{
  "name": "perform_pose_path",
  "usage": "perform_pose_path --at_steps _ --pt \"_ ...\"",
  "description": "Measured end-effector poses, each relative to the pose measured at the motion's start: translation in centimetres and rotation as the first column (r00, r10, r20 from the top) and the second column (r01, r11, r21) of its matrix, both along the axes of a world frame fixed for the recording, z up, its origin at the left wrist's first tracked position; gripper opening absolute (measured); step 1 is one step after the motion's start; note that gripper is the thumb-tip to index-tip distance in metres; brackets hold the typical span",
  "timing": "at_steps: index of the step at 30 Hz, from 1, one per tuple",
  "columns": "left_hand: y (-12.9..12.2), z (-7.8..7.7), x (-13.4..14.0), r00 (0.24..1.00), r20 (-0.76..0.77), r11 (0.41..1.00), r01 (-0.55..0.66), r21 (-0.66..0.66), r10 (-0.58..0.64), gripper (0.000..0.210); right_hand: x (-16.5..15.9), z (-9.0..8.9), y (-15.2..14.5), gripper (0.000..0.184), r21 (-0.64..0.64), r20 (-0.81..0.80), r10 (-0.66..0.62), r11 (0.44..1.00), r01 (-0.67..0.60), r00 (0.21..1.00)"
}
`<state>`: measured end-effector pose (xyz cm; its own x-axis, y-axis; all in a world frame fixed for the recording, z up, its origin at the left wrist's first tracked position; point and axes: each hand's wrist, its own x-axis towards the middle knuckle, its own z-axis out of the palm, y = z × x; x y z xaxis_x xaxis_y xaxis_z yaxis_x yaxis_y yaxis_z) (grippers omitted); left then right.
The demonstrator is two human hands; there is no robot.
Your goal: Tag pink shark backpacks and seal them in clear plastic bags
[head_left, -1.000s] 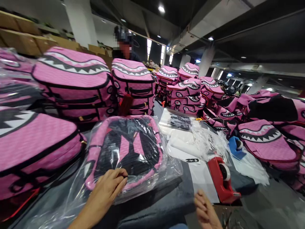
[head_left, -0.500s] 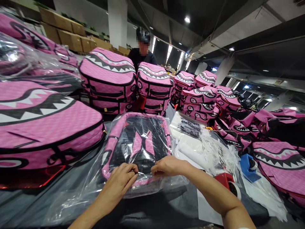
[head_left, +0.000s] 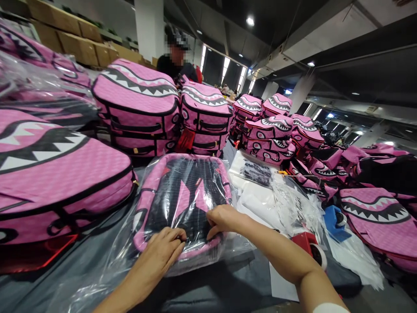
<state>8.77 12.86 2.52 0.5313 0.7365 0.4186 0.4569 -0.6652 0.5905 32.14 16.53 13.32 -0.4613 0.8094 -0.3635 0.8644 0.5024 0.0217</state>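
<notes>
Stacked pink backpacks [head_left: 137, 113] wall the far side; grey table [head_left: 208, 287] lies open near.

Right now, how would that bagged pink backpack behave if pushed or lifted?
The clear plastic bag looks glossy and loose, so the left hand and right hand may slip on it. The backpack lies flat and seems empty: probably light and floppy, unlikely to roll.

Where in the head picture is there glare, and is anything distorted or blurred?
Head view: ceiling lamps glare white; sheen streaks the clear plastic bag under the left hand and right hand; wide lens bends the pillar and stretches the near pink backpack; the co-worker's face is blurred.
</notes>
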Motion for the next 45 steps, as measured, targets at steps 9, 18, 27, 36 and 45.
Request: perform_pose_path --at_steps 9,18,27,36,45 --pt "0.8 -0.9 -0.5 0.997 -0.071 1.0 0.021 -0.011 -0.022 0.037 2.7 -5.1 -8.5 0.032 0.581 -0.225 0.145 0.814 0.013 0.964" --pt "-0.3 -0.5 -3.6 0.996 -0.079 0.996 0.035 0.087 -0.028 0.033 4.0 -10.0 -9.9 0.079 0.554 -0.189 0.261 0.825 -0.117 0.946" --pt "1.0 -0.6 -10.1 0.98 -0.04 0.977 -0.192 0.092 0.196 0.051 3.5 -9.6 -10.8 0.07 0.501 -0.443 0.179 0.862 0.077 0.879" --pt "1.3 0.7 -8.5 0.989 -0.05 0.987 -0.135 0.092 0.14 0.056 21.8 -4.9 -29.4 0.058 0.448 -0.707 -0.647 -0.095 0.889 0.287" --pt "1.6 0.6 -8.3 0.991 -0.022 0.985 -0.126 0.116 0.129 0.055 28.0 -8.6 -34.0 0.041 -0.244 -0.809 -0.475 -0.264 0.933 -0.345"
